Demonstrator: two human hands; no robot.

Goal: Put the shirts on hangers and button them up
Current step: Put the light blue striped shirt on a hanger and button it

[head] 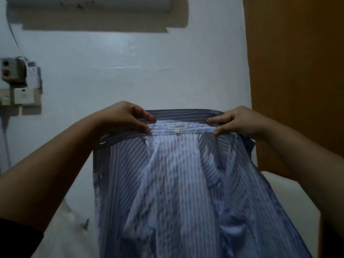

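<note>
Holding one striped shirt [176,183] up in front of you by its collar [182,113], you have a hand at each end of it. Your left hand [126,116] pinches the left end of the collar, thumb toward you and fingers curled over the far side; your right hand [240,121] pinches the right end the same way. The collar is stretched flat between them, and the shirt hangs open from it, its inside facing you, with the pale blue and white stripes running down to the bottom edge of the view.

Going from the left: two pieces of electrical gear sit on the white wall [139,71]. The upper one is a grey switch box [11,70] with two round buttons, one dark and one red. Below it is a white socket plate [23,96]. A thin cable [14,40] runs up the wall above them. At the top, an air conditioner [93,4] hangs on the wall, only its underside showing.

In the middle, just under the collar, one white neck label [176,127] is sewn inside the shirt. Its print is blurred; it seems to read "CAMICIE", but you cannot be sure of it. One smaller size tab [177,134] hangs right below it, too small to read.

At the right, one brown wooden panel [297,71] stands against the wall. Below it, behind your right forearm, lies a white surface [290,202].
</note>
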